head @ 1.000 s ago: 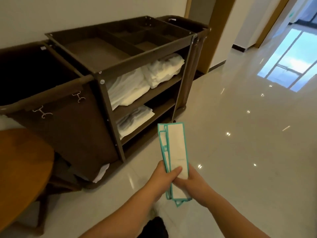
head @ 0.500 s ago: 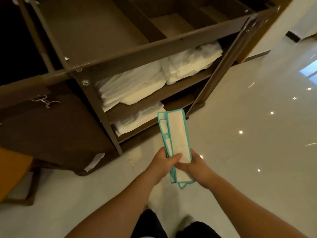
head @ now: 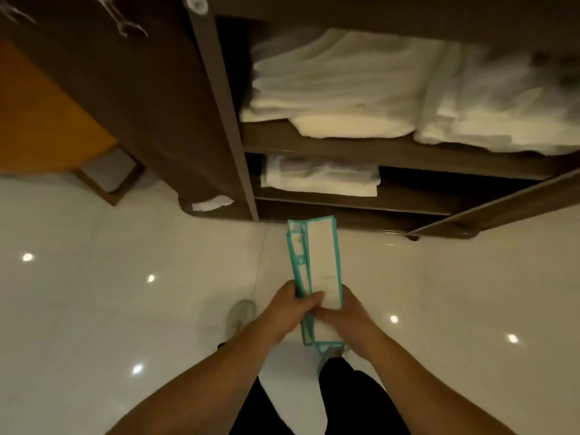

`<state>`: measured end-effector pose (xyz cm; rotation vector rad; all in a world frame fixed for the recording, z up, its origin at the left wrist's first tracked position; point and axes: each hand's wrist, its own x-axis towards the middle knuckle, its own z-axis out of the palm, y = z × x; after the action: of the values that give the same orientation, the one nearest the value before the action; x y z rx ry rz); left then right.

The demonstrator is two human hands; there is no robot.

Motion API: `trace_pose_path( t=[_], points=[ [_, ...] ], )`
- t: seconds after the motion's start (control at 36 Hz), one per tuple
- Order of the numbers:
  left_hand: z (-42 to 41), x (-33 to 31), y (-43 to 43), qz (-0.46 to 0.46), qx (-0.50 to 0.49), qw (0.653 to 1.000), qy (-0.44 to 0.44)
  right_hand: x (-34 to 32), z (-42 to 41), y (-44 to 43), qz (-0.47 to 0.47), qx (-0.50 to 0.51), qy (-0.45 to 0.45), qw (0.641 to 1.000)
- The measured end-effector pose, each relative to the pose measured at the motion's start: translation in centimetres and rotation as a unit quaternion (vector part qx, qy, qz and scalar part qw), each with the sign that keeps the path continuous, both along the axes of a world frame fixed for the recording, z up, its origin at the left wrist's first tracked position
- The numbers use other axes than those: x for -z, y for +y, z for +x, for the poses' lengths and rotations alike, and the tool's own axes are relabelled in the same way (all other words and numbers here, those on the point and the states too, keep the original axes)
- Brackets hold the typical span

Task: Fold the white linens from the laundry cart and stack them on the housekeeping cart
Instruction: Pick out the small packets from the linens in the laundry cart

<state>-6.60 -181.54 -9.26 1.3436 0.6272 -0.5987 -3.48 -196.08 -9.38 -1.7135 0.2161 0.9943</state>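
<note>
Cloth in hand is a teal-edged white strip (head: 323, 262), held just short of the housekeeping cart (head: 219, 105), its long axis running straight from the person toward the cart's base. Both hands grasp its near end: the left hand (head: 288, 312) pinches it with fingers (head: 314, 299) curled over the face, and the right hand (head: 348, 318) wraps it from the other side, neither nearer the cart. Beyond the strip's far tip and up to the right, the lower shelf (head: 414, 206) shows bare board beside one folded white pile (head: 320, 180). The shelf above carries two fuller white stacks (head: 339, 89). Left of the cart hangs the brown laundry bag (head: 141, 89), with glossy floor (head: 125, 277) in front. Against half a second before, the view has dropped and closed in. The cart's top tray is gone from sight, and the tip now sits below the lower shelf instead of across it, the grip unchanged.
</note>
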Motion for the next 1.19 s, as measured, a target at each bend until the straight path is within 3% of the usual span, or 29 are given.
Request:
trace_pose_path(
  t=[0.19,0.33,0.56,0.78,1.0,1.19],
  points=[
    [-1.6,8.0,-2.7,0.050,-0.058,0.997,0.020,7.4,0.5,-1.9,-0.032,-0.049,0.046,0.997],
    [-0.6,17.8,-1.1,0.111,-0.042,0.992,0.029,16.7,1.6,-0.8,-0.036,-0.019,0.038,0.998],
    [6.1,34.5,2.5,0.157,-0.034,0.986,-0.035,33.7,7.8,2.8,-0.021,0.007,-0.023,0.999],
    [16.0,47.4,6.5,0.214,-0.030,0.960,-0.181,47.0,18.5,7.8,0.013,0.044,-0.129,0.991],
    [23.6,53.0,9.7,0.258,-0.044,0.931,-0.256,52.9,26.7,12.6,-0.007,0.068,-0.240,0.968],
    [25.1,53.7,10.3,0.355,0.030,0.893,-0.275,52.8,30.5,14.5,-0.138,-0.011,-0.335,0.932]
  ],
)
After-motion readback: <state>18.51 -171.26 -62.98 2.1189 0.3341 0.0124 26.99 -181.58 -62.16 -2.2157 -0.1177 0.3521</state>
